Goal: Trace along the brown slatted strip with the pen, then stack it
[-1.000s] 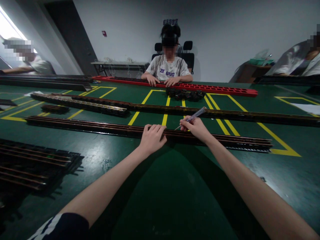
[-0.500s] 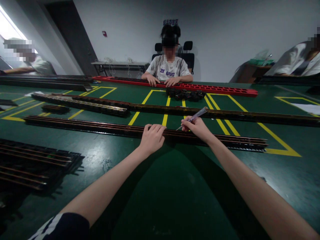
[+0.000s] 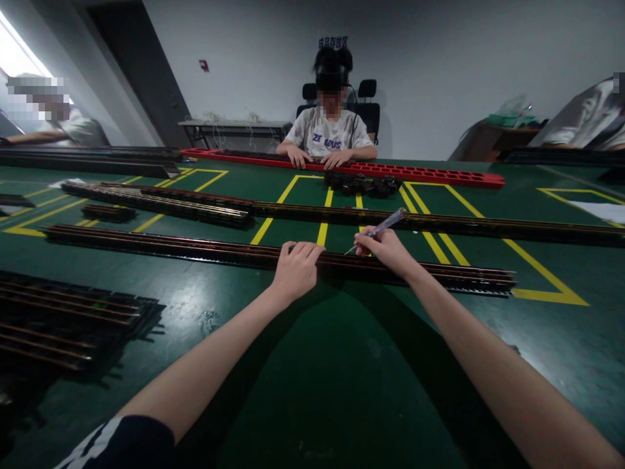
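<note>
A long black rail (image 3: 161, 247) with copper-coloured strips along its top lies across the table before me. My left hand (image 3: 297, 270) is closed over its middle, fingers bent over the far edge and thumb side hidden. Just to the right, my right hand (image 3: 383, 247) grips a screwdriver (image 3: 388, 223) with a clear, purplish handle. The handle leans up to the right, and the thin shaft points down left at the rail's top. Whether the tip touches the rail I cannot tell.
Beyond lies another long dark rail (image 3: 439, 225), with shorter rails (image 3: 195, 205) at its left. Several stacked strips (image 3: 58, 319) sit at near left. Black parts (image 3: 364, 184) lie before a red slotted tray (image 3: 430, 174), where a person (image 3: 332, 133) opposite rests both hands. Yellow tape marks the green table.
The long rail under my hands has slid slightly to the left. Both hands and the screwdriver stay almost in place. The person at far right has shifted.
</note>
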Action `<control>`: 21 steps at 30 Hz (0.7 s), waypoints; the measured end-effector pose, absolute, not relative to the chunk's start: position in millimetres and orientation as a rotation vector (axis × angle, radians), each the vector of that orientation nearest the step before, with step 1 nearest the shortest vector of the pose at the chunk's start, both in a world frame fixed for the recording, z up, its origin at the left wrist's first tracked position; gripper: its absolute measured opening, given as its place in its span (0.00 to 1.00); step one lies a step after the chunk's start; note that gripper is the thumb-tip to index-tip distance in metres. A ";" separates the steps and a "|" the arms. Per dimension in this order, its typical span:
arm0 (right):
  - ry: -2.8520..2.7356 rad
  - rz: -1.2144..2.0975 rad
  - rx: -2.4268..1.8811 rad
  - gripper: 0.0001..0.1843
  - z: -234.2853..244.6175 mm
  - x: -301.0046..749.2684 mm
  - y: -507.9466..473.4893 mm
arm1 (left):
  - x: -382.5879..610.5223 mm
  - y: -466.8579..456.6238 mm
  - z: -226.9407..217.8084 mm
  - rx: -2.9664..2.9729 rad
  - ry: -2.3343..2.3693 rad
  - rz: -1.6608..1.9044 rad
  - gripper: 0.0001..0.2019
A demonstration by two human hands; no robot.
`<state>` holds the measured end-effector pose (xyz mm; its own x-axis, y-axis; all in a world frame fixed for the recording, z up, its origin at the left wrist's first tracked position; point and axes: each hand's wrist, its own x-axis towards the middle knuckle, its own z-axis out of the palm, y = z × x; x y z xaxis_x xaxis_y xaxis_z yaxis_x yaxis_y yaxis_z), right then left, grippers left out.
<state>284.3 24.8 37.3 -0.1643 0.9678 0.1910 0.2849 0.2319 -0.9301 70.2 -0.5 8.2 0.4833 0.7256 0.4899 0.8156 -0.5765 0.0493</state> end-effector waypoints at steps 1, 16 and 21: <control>-1.625 0.983 -1.195 0.16 37.7 284.3 24.5 | 70.1 -0.4 8.1 -2.541 -1.335 -0.697 0.19; -1.604 1.030 -1.193 0.15 39.8 284.3 23.3 | 65.0 2.1 8.9 -2.632 -1.302 -0.758 0.17; -1.602 1.035 -1.196 0.15 41.1 284.0 22.5 | 67.3 3.1 7.6 -2.615 -1.317 -0.743 0.19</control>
<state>284.0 22.5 41.1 -0.1691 0.9733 0.1550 0.2583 0.1955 -0.9461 67.3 3.1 7.6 0.5006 0.7225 0.4768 0.7817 -0.6140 0.1096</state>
